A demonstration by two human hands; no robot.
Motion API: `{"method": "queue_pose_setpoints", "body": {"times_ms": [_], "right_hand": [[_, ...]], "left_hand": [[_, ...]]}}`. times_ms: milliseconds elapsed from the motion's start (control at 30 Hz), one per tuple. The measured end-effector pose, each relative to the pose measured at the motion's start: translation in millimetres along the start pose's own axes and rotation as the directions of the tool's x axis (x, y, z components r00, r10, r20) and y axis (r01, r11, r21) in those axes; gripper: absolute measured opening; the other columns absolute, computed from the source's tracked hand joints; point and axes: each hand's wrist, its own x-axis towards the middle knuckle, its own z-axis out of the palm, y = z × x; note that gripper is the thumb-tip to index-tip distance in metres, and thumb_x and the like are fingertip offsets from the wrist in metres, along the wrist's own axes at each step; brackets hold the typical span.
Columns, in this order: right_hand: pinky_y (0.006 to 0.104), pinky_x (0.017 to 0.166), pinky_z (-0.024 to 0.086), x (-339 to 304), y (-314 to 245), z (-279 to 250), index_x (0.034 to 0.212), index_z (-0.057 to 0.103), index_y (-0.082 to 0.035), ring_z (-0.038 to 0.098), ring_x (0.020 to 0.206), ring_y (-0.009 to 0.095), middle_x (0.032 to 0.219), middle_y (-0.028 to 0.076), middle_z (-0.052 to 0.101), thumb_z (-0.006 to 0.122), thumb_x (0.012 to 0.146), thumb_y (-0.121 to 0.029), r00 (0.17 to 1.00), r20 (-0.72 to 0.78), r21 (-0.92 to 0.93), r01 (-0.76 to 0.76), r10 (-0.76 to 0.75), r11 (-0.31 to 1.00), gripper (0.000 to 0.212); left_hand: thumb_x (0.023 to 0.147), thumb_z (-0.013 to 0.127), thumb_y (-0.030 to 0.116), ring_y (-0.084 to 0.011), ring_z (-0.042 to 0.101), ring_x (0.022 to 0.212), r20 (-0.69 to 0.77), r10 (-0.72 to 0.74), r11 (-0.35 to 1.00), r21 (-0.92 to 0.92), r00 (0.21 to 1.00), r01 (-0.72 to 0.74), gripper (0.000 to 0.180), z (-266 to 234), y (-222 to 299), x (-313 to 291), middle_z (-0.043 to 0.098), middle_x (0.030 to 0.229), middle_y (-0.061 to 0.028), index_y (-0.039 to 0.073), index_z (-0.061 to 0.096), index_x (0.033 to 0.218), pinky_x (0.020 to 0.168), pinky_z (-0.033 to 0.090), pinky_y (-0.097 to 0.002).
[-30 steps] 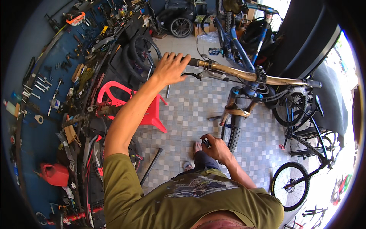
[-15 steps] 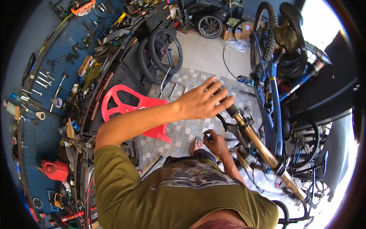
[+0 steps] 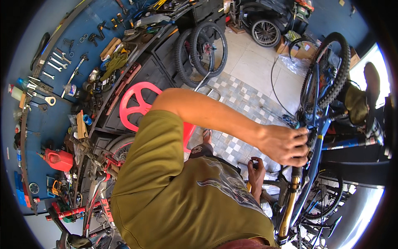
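Note:
My left hand (image 3: 286,145) reaches across to the right, its fingers curled down beside the blue bicycle frame (image 3: 317,149). Below it is the black end of a gold tube (image 3: 289,203); the hand hides what lies under the fingers. Lower and nearer my body, my right hand (image 3: 257,176) is closed, with a small dark object (image 3: 254,162) at its fingertips, too small to name. The blue frame carries a knobby tire (image 3: 338,68) at its far end.
A red plastic chair (image 3: 139,99) stands left of my arm, by a dark cabinet (image 3: 159,62). Two loose wheels (image 3: 209,50) lean beyond it. Wrenches (image 3: 54,66) hang on the blue wall, left. A red jerrycan (image 3: 59,159) and a red bicycle (image 3: 97,195) are at the lower left.
My left hand has moved right and down, from raised with spread fingers to curled beside the blue frame. The view has shifted too. My right hand stays low and closed.

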Motion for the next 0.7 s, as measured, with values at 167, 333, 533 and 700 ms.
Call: {"method": "queue_pose_setpoints", "body": {"times_ms": [167,333,533,700], "right_hand": [[0.0353,0.058,0.042,66.2,-7.9,21.7,0.115,0.072,-0.004,0.054,0.063,0.015,0.067,0.007,0.06,0.072,0.095,-0.021,0.991,-0.061,-0.09,0.116,-0.122,0.989,0.026],[0.0375,0.063,0.048,157.1,-87.4,57.6,0.116,0.071,-0.006,0.063,0.067,0.022,0.072,0.011,0.067,0.072,0.095,-0.019,0.994,0.073,-0.216,0.09,-0.076,0.972,0.025],[0.0397,0.066,0.053,262.9,-188.3,124.4,0.116,0.07,-0.008,0.071,0.069,0.027,0.076,0.015,0.073,0.073,0.095,-0.018,0.972,0.137,-0.297,0.225,-0.192,0.928,0.024],[0.0411,0.069,0.054,320.9,-264.8,201.3,0.123,0.068,-0.01,0.07,0.074,0.029,0.087,0.018,0.073,0.073,0.094,-0.015,0.857,0.354,-0.192,0.459,-0.375,0.867,0.03]], "left_hand": [[0.101,0.06,0.028,-0.0373,0.071,0.102,-0.004,0.023,0.995,-0.097,1.0,-0.023,0.031,29.9,-12.3,10.2,0.069,0.099,-0.0121,0.004,0.062,0.12,0.1,0.051,-0.0656],[0.109,0.04,0.026,-0.0434,0.063,0.127,0.293,0.156,0.931,-0.363,0.943,-0.041,0.043,53.4,-9.7,20.7,0.063,0.137,-0.0224,0.005,0.045,0.148,0.105,0.045,-0.0696],[0.102,0.053,0.029,-0.0435,0.055,0.136,-0.327,0.013,0.904,-0.399,0.945,-0.151,0.04,32.2,-86.2,-21.7,0.058,0.142,-0.0235,0.015,0.056,0.14,0.111,0.043,-0.0654],[0.09,0.066,0.018,-0.0413,0.054,0.132,-0.18,-0.586,0.81,-0.115,0.79,0.575,0.05,-53.1,-197.7,-192.7,0.053,0.143,-0.0227,0.009,0.054,0.138,0.11,0.046,-0.0577]]}}
